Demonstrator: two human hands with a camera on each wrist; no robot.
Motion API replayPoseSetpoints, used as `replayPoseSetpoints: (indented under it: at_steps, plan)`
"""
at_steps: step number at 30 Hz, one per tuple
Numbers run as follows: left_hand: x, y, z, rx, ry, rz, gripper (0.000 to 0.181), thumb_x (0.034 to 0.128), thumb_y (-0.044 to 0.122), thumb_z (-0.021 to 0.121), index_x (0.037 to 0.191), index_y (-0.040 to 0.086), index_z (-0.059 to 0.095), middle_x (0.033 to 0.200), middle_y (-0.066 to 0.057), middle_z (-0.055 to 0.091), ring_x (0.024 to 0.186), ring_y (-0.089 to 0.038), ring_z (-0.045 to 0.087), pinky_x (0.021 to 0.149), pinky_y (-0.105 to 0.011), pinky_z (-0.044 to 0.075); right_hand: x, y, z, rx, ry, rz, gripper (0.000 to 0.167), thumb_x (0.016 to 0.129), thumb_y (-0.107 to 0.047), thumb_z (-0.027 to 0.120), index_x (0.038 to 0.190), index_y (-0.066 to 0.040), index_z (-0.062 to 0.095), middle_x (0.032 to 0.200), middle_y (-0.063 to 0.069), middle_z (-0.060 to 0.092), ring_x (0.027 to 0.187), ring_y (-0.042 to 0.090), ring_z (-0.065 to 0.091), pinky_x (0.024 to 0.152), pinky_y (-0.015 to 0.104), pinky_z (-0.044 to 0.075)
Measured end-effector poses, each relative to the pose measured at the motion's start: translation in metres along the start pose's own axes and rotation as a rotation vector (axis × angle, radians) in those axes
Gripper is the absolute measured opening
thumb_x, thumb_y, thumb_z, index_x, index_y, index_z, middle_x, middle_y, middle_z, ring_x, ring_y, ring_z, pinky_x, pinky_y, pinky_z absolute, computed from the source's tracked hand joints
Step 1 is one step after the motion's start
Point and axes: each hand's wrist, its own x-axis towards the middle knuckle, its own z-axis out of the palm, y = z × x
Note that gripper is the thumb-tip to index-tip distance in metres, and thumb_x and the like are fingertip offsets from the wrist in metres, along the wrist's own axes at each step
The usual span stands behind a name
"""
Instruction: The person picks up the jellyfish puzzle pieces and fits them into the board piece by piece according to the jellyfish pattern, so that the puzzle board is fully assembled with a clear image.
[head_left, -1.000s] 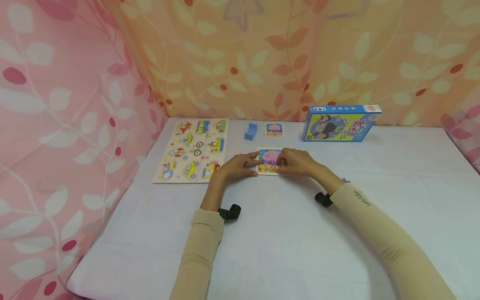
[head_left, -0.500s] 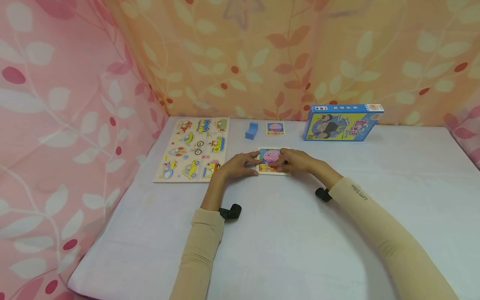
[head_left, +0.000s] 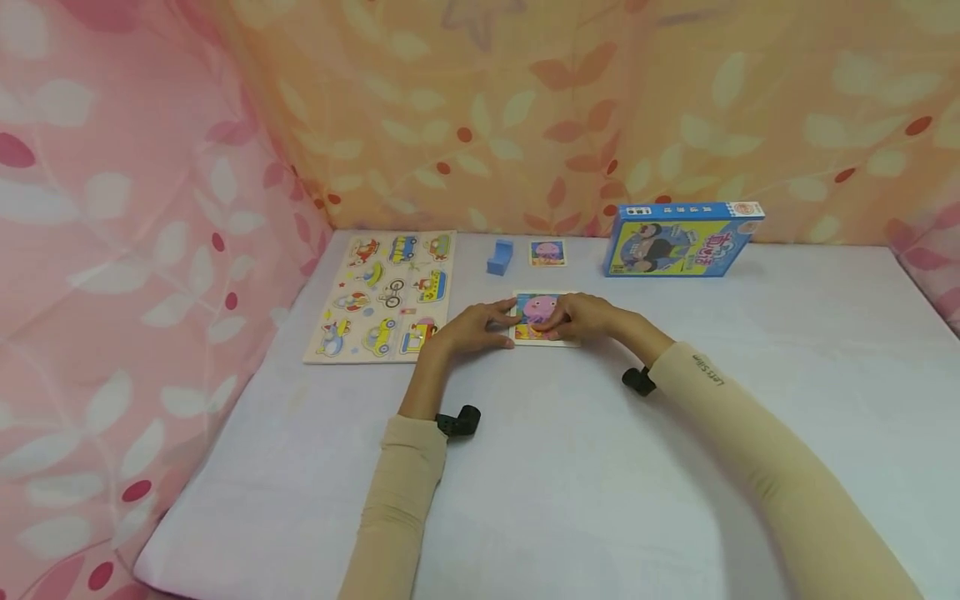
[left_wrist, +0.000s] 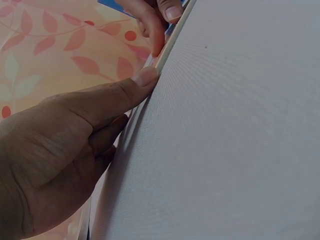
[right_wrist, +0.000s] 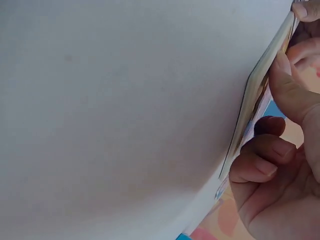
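A small jigsaw puzzle [head_left: 536, 308] with a pink cartoon octopus and a pale frame lies flat on the white-covered table [head_left: 570, 483]. My left hand [head_left: 472, 328] holds the puzzle's left side, with the index finger on its edge and the thumb [left_wrist: 145, 76] against the near corner. My right hand [head_left: 588, 318] is over the puzzle's right half. In the right wrist view its thumb [right_wrist: 283, 64] presses the picture surface while the other fingers [right_wrist: 262, 165] are curled near the edge. Whether a loose piece lies between them is hidden.
A wooden vehicle puzzle board [head_left: 382, 296] lies at the left. Behind the octopus puzzle are a blue chair-shaped block [head_left: 499, 257] and a small octopus picture card [head_left: 547, 253]. A blue and yellow box [head_left: 682, 242] stands at the back right, before a patterned curtain [head_left: 562, 125].
My right thumb and fingers have shifted slightly left over the puzzle, covering more of the octopus's lower part. My left hand keeps its place at the left edge.
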Motion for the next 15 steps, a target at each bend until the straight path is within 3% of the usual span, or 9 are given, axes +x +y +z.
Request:
replayPoseSetpoints:
  at_steps: [7, 15]
  plan:
    - [-0.003, 0.001, 0.000, 0.001, -0.005, -0.012, 0.049, 0.0801, 0.026, 0.070, 0.126, 0.014, 0.056, 0.149, 0.002, 0.031, 0.141, -0.018, 0.022, 0.116, -0.036, 0.018, -0.021, 0.005, -0.011, 0.003, 0.102, -0.011, 0.029, 0.083, -0.019, 0.067, 0.111, -0.011, 0.068, 0.073, 0.004, 0.051, 0.066, 0.015, 0.040, 0.057, 0.025, 0.030]
    - [-0.003, 0.000, -0.001, 0.013, -0.005, -0.003, 0.050, 0.0798, 0.027, 0.071, 0.126, 0.015, 0.056, 0.149, 0.002, 0.031, 0.141, -0.017, 0.021, 0.116, -0.036, 0.018, -0.081, 0.045, -0.033, -0.036, 0.167, 0.105, 0.034, 0.085, -0.022, 0.065, 0.116, -0.009, 0.065, 0.072, 0.003, 0.043, 0.069, 0.016, 0.039, 0.057, 0.026, 0.030]
